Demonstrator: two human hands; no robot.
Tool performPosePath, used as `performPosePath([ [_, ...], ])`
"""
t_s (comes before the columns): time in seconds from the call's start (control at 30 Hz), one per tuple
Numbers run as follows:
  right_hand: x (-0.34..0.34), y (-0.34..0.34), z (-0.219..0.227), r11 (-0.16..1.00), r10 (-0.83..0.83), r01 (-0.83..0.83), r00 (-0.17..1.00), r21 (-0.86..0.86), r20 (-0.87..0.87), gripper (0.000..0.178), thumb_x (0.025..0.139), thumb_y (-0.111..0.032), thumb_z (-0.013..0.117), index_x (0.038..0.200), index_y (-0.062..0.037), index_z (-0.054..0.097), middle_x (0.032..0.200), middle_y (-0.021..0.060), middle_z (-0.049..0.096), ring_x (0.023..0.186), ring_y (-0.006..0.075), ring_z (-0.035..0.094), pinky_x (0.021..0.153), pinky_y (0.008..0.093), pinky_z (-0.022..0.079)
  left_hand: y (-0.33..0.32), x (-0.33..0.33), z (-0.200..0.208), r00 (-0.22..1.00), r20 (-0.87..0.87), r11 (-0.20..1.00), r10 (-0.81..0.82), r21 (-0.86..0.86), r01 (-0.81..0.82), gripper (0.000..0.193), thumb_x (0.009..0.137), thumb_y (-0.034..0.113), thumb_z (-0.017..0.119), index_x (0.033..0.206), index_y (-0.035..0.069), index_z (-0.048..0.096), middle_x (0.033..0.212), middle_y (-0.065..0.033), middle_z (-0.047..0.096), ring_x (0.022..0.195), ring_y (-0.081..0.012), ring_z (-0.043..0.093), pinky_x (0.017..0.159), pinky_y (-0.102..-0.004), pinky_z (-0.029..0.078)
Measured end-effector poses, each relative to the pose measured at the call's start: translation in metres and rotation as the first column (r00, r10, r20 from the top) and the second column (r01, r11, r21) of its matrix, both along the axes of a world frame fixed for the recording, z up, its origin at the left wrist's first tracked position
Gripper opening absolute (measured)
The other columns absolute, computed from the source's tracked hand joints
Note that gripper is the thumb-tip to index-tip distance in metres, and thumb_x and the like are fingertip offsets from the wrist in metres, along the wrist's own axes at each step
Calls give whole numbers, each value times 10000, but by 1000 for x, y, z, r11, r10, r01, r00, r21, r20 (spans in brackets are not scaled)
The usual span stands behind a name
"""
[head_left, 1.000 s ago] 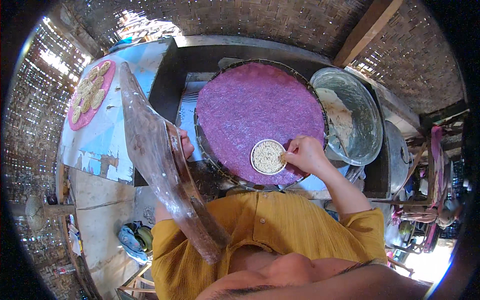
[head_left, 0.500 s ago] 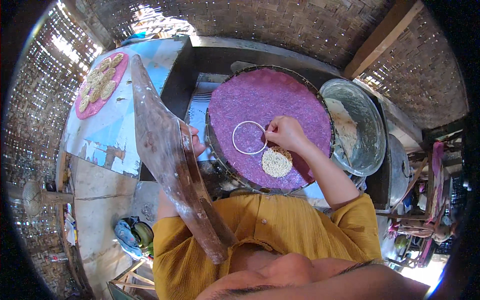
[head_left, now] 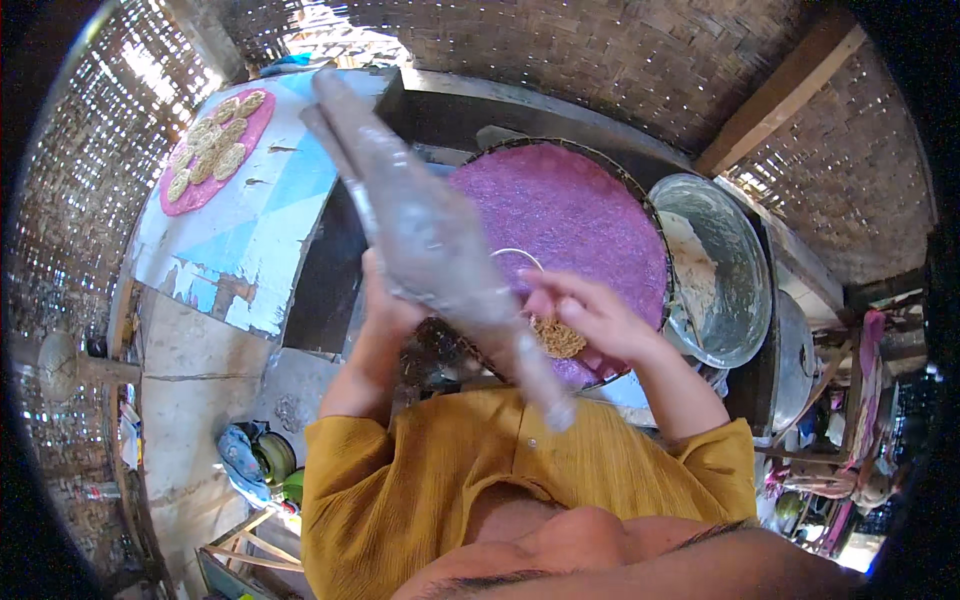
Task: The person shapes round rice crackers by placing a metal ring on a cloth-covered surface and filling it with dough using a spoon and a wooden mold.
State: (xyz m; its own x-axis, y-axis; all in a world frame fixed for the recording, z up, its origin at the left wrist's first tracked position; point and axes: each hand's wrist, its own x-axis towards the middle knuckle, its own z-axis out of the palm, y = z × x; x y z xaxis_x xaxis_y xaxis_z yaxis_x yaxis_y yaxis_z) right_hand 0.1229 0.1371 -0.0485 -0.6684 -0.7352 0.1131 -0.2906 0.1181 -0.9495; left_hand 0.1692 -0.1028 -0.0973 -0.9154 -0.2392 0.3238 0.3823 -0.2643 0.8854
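My left hand (head_left: pixel 392 297) is wrapped round a long wooden press (head_left: pixel 430 225), pale with flour and smeared by motion. It hangs tilted over the left part of a round woven tray lined with a purple sheet (head_left: pixel 570 200). Just right of the wood, my right hand (head_left: pixel 600 318) is low over the tray with its index finger stretched out, slightly blurred. Its fingertips are close to a thin pale ring (head_left: pixel 517 251), whose lower part the press hides. Below those fingers lies a round cake of thin noodle-like strands (head_left: pixel 558 340), shaded and partly covered.
A metal basin (head_left: pixel 745 270) with pale dough or flour stands right of the tray. On the worn blue-and-white table (head_left: pixel 270 230) at left, several strand cakes (head_left: pixel 215 145) lie on a pink sheet (head_left: pixel 180 203). A wooden post (head_left: pixel 780 90) slants at the back right.
The press has swung right and over the tray's left part, its near end moving away from my chest. My left hand has come into fuller view. My right hand has shifted slightly nearer, over the cake.
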Motion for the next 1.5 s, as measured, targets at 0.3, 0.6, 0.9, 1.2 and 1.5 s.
performPosePath([
  [0.3, 3, 55, 3, 996, 89, -27, 582, -90, 808, 666, 870, -618, 269, 1135, -45, 482, 809, 103, 593, 540, 161, 545, 449, 265, 441, -4, -72, 59, 852, -116, 792, -510, 323, 518, 585, 802, 384, 532, 1228, 1, 415, 1083, -129, 570, 1099, -310, 494, 979, -440, 353],
  [0.6, -25, 80, 13, 980, -77, -89, 656, 178, 751, 749, 859, -639, 240, 1180, 6, 445, 733, 142, 577, 492, 191, 543, 434, 279, 440, -7, -128, 44, 862, -333, 459, -383, 741, 490, 731, 848, 653, 207, 1193, 47, 426, 729, -35, 477, 823, -253, 522, 915, -441, 377],
  [0.9, -32, 88, 28, 921, -249, -58, 675, 386, 695, 563, 923, -516, 261, 1017, -44, 553, 655, 102, 599, 481, 176, 559, 420, 286, 443, 5, -136, -3, 893, -312, 371, -325, 826, 424, 677, 813, 680, 322, 1133, 98, 457, 612, -15, 465, 612, -209, 496, 704, -414, 433],
  [1.2, -23, 51, 16, 910, -267, 10, 778, 414, 568, 520, 930, -470, 315, 862, -28, 580, 601, 82, 571, 426, 152, 505, 398, 279, 407, -24, -121, 25, 957, -149, 505, -247, 823, 259, 591, 856, 599, 335, 1049, 70, 515, 543, 24, 405, 521, -140, 405, 626, -335, 387],
  [1.5, -39, 65, 10, 857, -303, 167, 929, 488, 214, 518, 888, -490, 417, 715, -23, 560, 544, 65, 539, 406, 136, 480, 377, 272, 380, -16, -138, 22, 956, -154, 430, -251, 867, 252, 552, 863, 573, 346, 958, 68, 549, 489, 32, 348, 454, -126, 354, 568, -318, 363],
])
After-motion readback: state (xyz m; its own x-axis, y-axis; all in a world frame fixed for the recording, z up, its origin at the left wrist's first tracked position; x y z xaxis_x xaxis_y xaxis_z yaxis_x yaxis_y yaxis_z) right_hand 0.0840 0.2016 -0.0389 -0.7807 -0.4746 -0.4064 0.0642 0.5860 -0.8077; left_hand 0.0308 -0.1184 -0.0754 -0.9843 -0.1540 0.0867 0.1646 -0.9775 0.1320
